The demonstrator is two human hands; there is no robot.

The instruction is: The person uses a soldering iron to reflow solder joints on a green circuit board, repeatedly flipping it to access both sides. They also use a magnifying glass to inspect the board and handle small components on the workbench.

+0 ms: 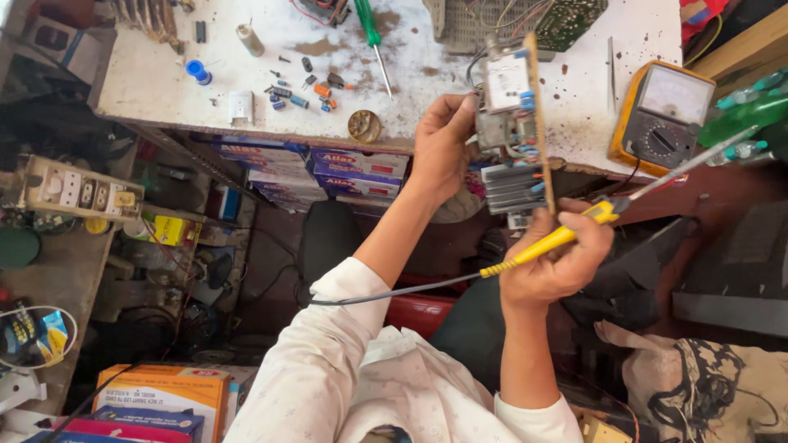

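Note:
My left hand [443,143] grips a circuit board [515,123] held on edge in front of the bench, its transformer, black heat sink and blue capacitors facing left. My right hand [556,262] holds a yellow-handled soldering iron [566,235] whose metal shaft points up and right, away from the board, toward a green bottle. The iron's grey cord trails down and left across my white sleeve. The right hand sits just below the board's lower edge.
A stained white workbench [164,82] carries a green screwdriver [373,37], small scattered components, a round brass tin [364,125] and an orange analog multimeter [661,115]. Stacked boxes [320,168] sit under the bench. A socket strip [78,193] lies left; cartons [164,394] bottom left.

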